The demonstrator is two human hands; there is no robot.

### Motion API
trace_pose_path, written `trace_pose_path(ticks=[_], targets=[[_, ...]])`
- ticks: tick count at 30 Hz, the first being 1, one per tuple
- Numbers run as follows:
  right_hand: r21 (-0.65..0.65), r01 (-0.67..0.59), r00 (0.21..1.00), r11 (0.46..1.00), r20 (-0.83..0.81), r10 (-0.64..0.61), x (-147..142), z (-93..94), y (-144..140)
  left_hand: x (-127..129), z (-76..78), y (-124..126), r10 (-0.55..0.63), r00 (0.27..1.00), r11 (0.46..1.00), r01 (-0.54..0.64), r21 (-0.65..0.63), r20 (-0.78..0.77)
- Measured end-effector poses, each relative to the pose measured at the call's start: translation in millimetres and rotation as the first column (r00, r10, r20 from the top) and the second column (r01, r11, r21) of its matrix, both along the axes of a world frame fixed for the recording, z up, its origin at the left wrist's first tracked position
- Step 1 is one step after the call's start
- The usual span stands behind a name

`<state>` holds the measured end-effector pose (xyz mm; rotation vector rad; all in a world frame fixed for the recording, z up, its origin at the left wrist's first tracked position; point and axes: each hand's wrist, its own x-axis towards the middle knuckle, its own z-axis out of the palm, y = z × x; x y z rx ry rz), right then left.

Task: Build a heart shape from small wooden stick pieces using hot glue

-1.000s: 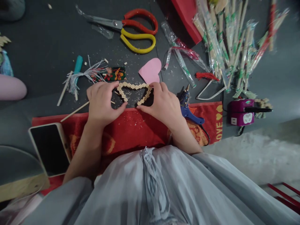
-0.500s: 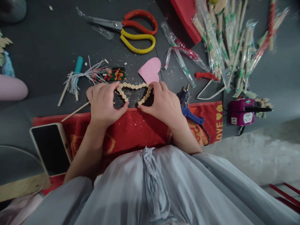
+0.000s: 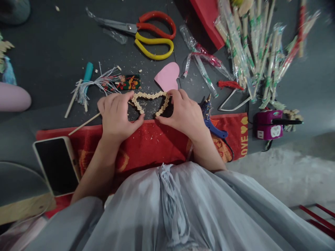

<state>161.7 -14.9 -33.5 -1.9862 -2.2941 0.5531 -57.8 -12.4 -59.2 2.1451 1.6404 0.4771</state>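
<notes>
A pale, heart-like outline frame of small beige pieces [image 3: 149, 95] lies at the table's near edge, with a gap at its near side. My left hand [image 3: 117, 113] grips its left side between thumb and fingers. On the opposite side my right hand [image 3: 184, 111] holds it the same way, thumb near the gap. Just beyond the frame is a pink paper heart [image 3: 167, 76]. A thin stick [image 3: 85, 123] lies beside my left hand, partly hidden by it. A blue glue gun [image 3: 213, 127] rests right of my right hand.
Scissors [image 3: 146, 33] with red and yellow handles lie further back. Plastic-wrapped stick bundles [image 3: 248, 45] fill the back right. A red towel [image 3: 146, 146] runs along the near edge, with a phone [image 3: 56, 165] at its left. A purple box [image 3: 269, 124] stands far right.
My right hand has shifted very slightly to the right, and the frame's right end with it. Both hands keep their hold; the other things stay in place.
</notes>
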Motion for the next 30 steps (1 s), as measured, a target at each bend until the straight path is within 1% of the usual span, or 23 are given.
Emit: trace_pose_path(ticks=[6,11,16,21,25,30], targets=[[-0.008,-0.016,1.0,1.0,-0.004,0.016,1.6,0.7,0.8,-0.9,-3.3,0.0,-0.007,1.0,0.999,0.007,0.037,-0.01],[-0.008,-0.013,1.0,1.0,-0.005,0.013,0.8,0.6,0.1,-0.8,-3.1,0.6,-0.003,1.0,0.999,0.003,0.032,-0.001],[-0.038,-0.009,1.0,0.999,0.014,0.009,-1.2,3.3,0.1,-0.8,-1.2,0.7,0.0,1.0,1.0,0.0,0.008,0.003],[-0.051,-0.003,1.0,0.999,0.02,0.004,-1.9,4.1,0.5,-1.6,-2.5,0.5,0.001,1.0,1.0,-0.001,0.02,0.004],[-0.028,-0.012,1.0,1.0,0.013,0.013,-0.8,1.8,0.0,-2.0,-2.7,0.1,0.001,1.0,1.0,-0.002,0.02,0.005],[0.007,-0.01,1.0,1.0,0.007,0.01,-0.8,-0.3,-0.9,-1.3,-1.0,0.0,0.014,0.999,1.0,-0.013,-0.022,0.033]])
